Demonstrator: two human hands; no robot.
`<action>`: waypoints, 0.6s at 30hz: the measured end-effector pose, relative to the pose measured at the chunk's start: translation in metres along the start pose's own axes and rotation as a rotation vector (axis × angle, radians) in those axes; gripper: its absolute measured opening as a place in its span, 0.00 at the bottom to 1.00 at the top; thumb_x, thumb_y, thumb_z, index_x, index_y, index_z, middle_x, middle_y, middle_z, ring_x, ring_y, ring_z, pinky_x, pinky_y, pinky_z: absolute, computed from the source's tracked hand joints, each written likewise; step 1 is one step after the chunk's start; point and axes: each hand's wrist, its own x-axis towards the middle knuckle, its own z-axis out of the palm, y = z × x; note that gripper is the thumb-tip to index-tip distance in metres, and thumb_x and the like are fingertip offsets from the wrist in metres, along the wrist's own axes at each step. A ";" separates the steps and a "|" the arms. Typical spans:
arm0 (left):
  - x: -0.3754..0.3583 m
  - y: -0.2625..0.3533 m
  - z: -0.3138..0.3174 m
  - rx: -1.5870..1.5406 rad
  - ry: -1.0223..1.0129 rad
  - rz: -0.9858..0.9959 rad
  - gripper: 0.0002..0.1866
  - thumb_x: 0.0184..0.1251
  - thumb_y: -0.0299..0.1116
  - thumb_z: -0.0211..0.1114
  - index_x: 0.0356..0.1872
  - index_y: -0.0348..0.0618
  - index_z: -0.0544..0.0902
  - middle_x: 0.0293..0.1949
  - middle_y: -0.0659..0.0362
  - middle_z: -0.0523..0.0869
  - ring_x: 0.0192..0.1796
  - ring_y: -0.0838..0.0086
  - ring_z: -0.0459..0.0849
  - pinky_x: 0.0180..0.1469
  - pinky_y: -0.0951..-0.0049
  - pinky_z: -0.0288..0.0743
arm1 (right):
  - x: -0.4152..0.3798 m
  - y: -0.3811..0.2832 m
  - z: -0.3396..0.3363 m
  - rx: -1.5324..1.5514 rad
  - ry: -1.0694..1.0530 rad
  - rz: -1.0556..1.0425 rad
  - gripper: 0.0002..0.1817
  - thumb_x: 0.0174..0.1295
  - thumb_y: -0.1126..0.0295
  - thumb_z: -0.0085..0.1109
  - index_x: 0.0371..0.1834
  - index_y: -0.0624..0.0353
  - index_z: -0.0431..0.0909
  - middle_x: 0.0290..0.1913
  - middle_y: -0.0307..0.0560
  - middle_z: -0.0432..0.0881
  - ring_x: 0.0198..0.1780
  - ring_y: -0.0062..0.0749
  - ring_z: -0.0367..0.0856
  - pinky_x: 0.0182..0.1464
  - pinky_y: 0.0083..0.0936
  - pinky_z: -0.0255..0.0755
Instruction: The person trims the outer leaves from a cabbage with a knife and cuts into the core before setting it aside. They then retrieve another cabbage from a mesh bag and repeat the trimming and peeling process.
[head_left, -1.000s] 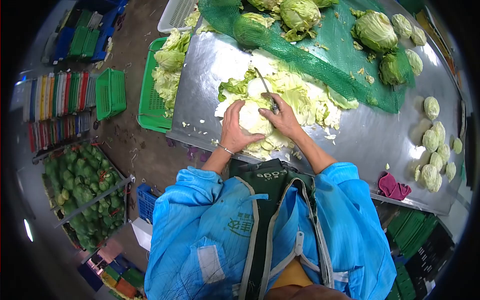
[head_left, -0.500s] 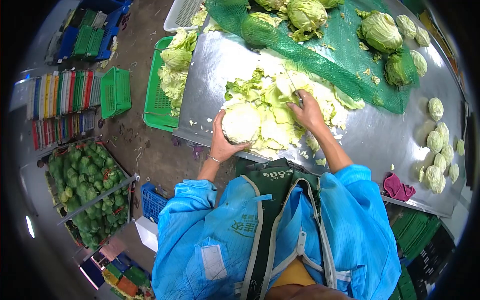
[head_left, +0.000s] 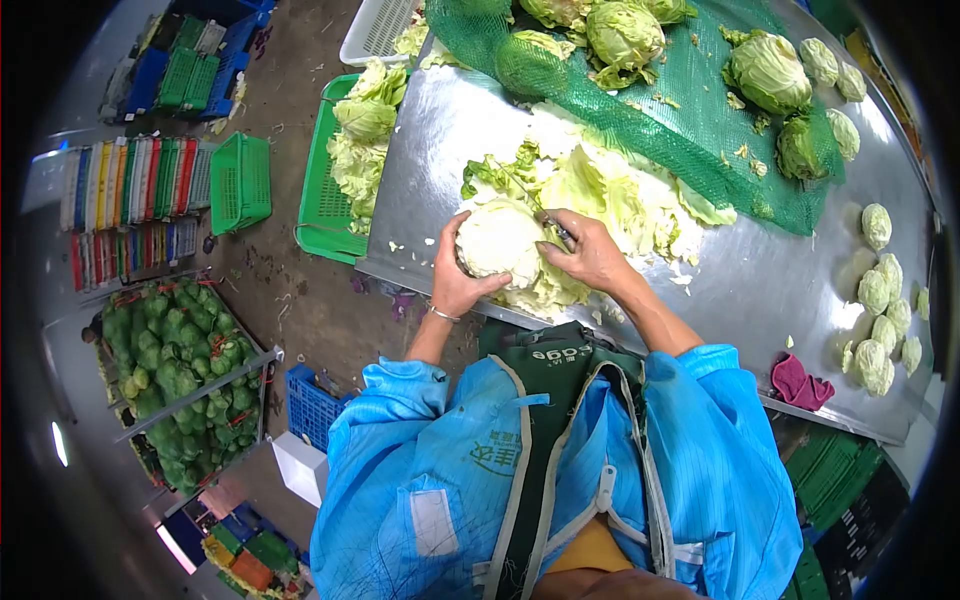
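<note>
From the head view, the left hand (head_left: 456, 278) is clamped round the pale cabbage (head_left: 498, 240), fingers along its left side and thumb across the near side, likely to steady it; the cabbage sits over the near part of the steel table (head_left: 425, 130), and whether it rests or is lifted a little, I cannot tell; the right hand (head_left: 590, 252) is closed on a dark handle (head_left: 567, 239) just at the cabbage's right flank, fingertips bent in close, seemingly so the grip can work right against the leaves, any blade being hard to make out; beyond and to the right of the cabbage spreads a heap of loose leaves (head_left: 625, 205), and past that lies green netting (head_left: 690, 130) with bigger heads (head_left: 768, 72) on it; now the edges: the table's near edge runs just this side of the cabbage, its left edge stands near too, with a green crate (head_left: 312, 205) of leaves outside it, perhaps set there for easy reach; far to the cabbage's right, steel surface stretches past the heap toward small cabbages (head_left: 874, 291) and a maroon cloth (head_left: 800, 384), giving the right arm its widest room.
</note>
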 end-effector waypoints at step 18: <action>0.009 0.030 0.054 -1.269 -0.075 -0.490 0.44 0.60 0.62 0.59 0.71 0.46 0.61 0.67 0.52 0.70 0.66 0.57 0.72 0.67 0.49 0.68 | -0.023 -0.002 -0.067 0.108 0.296 0.119 0.34 0.54 0.59 0.68 0.62 0.65 0.70 0.61 0.60 0.75 0.57 0.43 0.78 0.58 0.35 0.70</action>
